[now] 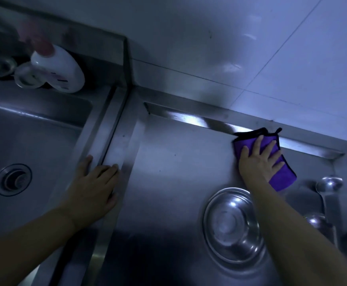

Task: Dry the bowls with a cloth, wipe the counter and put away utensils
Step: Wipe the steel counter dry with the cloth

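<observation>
Pressed flat with fingers spread: right hand (260, 162) on purple cloth (279, 162) at steel counter (178, 172) back edge. Left hand (95, 186) splayed open on sink (34, 137) divider. Bowl (233, 226) partly hidden behind forearm; ladles (327, 188) dim, cut off. White bottle (61, 69) label blurred, perhaps unreadable.

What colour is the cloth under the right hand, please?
Purple with black edging, on the cloth in the head view.
</observation>
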`<action>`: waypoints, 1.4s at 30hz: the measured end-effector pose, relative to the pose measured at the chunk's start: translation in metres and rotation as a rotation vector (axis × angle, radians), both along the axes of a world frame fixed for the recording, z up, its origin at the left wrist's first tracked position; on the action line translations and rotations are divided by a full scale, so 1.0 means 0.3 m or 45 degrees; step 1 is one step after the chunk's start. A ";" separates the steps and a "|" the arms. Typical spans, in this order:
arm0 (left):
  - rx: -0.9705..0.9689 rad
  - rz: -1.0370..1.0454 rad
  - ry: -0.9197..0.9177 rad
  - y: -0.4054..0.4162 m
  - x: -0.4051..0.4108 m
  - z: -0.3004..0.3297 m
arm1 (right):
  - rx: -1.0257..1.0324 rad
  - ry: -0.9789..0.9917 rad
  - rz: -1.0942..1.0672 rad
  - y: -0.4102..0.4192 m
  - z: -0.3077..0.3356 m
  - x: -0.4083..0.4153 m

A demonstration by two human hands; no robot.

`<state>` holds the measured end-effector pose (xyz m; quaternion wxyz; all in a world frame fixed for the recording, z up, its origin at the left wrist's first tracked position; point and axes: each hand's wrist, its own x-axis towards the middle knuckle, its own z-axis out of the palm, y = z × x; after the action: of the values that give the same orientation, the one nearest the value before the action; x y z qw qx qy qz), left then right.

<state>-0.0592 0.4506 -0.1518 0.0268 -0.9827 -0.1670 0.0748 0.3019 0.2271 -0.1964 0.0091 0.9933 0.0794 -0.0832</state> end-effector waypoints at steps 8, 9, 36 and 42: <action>-0.039 0.010 0.064 0.015 -0.012 -0.008 | 0.016 -0.018 0.354 0.283 -0.029 -0.252; -0.043 0.012 0.066 0.012 -0.012 -0.005 | 0.039 -0.013 0.455 0.312 -0.029 -0.301; -0.066 0.033 0.012 -0.014 -0.008 0.022 | 0.055 0.056 0.895 0.141 -0.022 -0.473; -0.059 0.006 -0.089 -0.003 -0.007 0.005 | 0.123 -0.079 0.436 0.251 -0.024 -0.214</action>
<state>-0.0614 0.4496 -0.1502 -0.0022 -0.9847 -0.1685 0.0445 0.2377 0.3025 -0.2038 -0.0219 0.9667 0.2509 -0.0457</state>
